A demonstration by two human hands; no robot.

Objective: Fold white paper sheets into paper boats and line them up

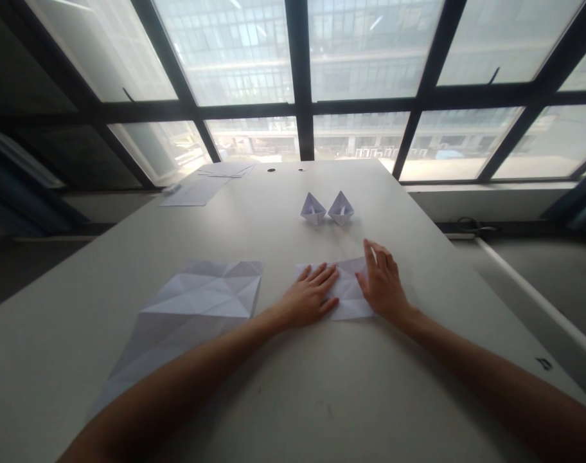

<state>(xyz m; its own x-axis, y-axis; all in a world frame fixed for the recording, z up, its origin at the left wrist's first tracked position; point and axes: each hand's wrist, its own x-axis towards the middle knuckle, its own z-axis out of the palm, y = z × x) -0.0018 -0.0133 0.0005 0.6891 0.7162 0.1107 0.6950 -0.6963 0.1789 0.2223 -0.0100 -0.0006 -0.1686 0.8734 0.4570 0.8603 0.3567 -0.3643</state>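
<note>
A creased white sheet of paper (349, 290) lies on the white table in front of me. My left hand (313, 296) rests flat on its left part, fingers spread. At the right edge of the sheet is my right hand (383, 281), its fingers stretched out and the thumb apart, touching the paper with its side. Beyond the hands stand two folded paper boats, a left one (313, 209) and a right one (341, 209), side by side. A larger sheet with many fold lines (191, 308) lies to the left, partly hidden under my left forearm.
Several plain paper sheets (196, 191) lie at the far left of the table (274, 238). Near the far edge is a dark round hole (271, 170). A small black mark (544, 364) shows near the right edge. Large windows stand behind the table.
</note>
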